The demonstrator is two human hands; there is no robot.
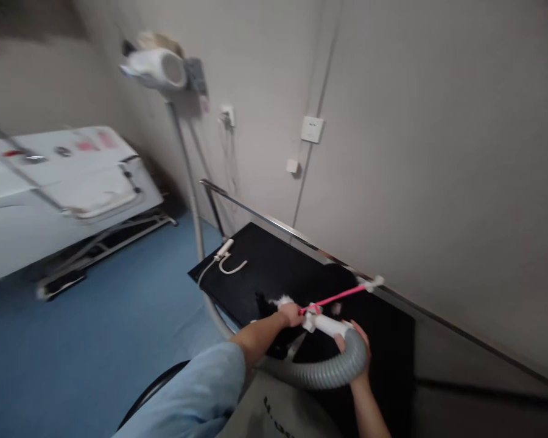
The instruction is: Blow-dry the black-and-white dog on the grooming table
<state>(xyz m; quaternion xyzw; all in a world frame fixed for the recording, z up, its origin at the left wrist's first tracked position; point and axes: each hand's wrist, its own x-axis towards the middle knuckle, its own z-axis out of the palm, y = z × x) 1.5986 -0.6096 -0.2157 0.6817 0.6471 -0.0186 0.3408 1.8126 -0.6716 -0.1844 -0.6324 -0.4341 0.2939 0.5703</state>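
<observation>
My right hand is wrapped round the white nozzle of a ribbed grey hose, which bends back toward my body. My left hand is closed just left of the nozzle's tip, next to a white fitting. What its fingers hold is hidden. From there a pink strap runs up to a white clamp on the rail. White fur and dark fur, apparently of a black-and-white animal, show beside my left hand; its outline merges with the black tabletop.
A metal rail borders the table along the wall. At its far end lies a white handle with a curved hook. A white dryer on a stand is farther left. Beyond stands a white tub with a ramp.
</observation>
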